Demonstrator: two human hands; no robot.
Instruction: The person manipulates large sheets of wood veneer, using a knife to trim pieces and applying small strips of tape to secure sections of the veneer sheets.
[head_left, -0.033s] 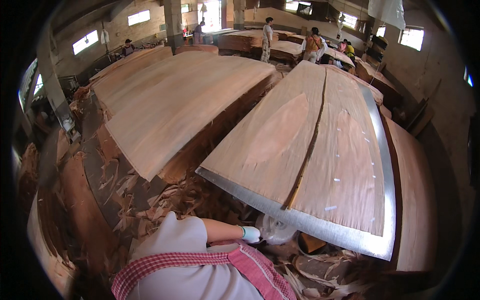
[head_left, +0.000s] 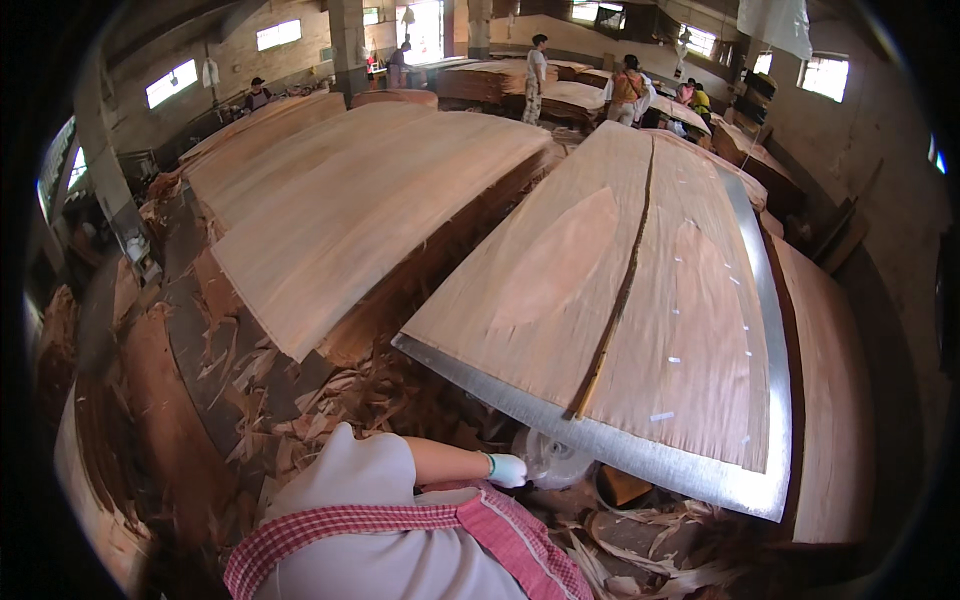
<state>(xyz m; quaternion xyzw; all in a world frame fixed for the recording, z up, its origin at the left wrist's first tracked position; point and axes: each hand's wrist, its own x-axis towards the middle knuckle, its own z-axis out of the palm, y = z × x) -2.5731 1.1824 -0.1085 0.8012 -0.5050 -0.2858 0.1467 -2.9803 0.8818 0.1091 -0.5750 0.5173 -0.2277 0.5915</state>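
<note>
Your gloved left hand (head_left: 507,469) closes on a clear tape roll (head_left: 553,461) below the metal table edge (head_left: 640,455); the right hand is out of view. Reaching blind, you risk scraping that edge — or snagging the split veneer sheets (head_left: 610,290).

veneer sheets (head_left: 640,300) on metal table (head_left: 650,462); veneer stack (head_left: 360,200) left; scraps (head_left: 330,390) between, probably on floor.

Left arm bent across the chest; gloved left hand (head_left: 508,470) reaching forward.
</note>
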